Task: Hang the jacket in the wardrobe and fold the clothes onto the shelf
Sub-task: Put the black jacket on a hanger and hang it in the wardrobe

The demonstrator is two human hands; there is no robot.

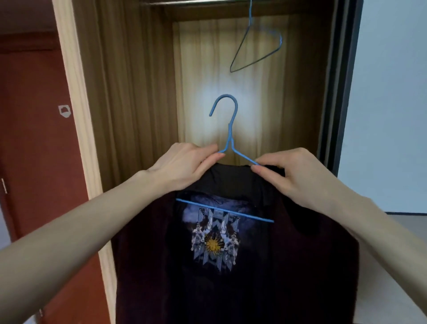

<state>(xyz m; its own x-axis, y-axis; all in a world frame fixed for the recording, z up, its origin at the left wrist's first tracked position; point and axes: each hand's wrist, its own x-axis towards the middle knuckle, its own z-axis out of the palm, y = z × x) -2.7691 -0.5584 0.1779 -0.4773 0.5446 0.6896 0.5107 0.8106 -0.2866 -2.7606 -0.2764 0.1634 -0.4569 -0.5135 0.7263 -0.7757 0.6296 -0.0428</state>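
A dark, almost black jacket with a printed lining panel showing a yellow sun and pale figures hangs on a blue wire hanger, held up in front of an open wooden wardrobe. The jacket drapes downward from the hanger's shoulders, so nearly all of its cloth lies below both hands, and its collar sits between them. The hanger's lower bar crosses the lining at a slight tilt, and its hook stands up above the hands, free of any rail.

The left hand holds the jacket's left shoulder, fingers curled over the cloth with the fingertips reaching the hanger's wire just beside the neck. The right hand pinches the right side of the collar together with the wire arm, thumb below and fingers curled above.

Behind the hook is the wardrobe's pale back panel. A second blue wire hanger, bare, hangs from the rail at the top, well above the held one. A red-brown door stands to the left of the wardrobe, and a pale wall to the right.
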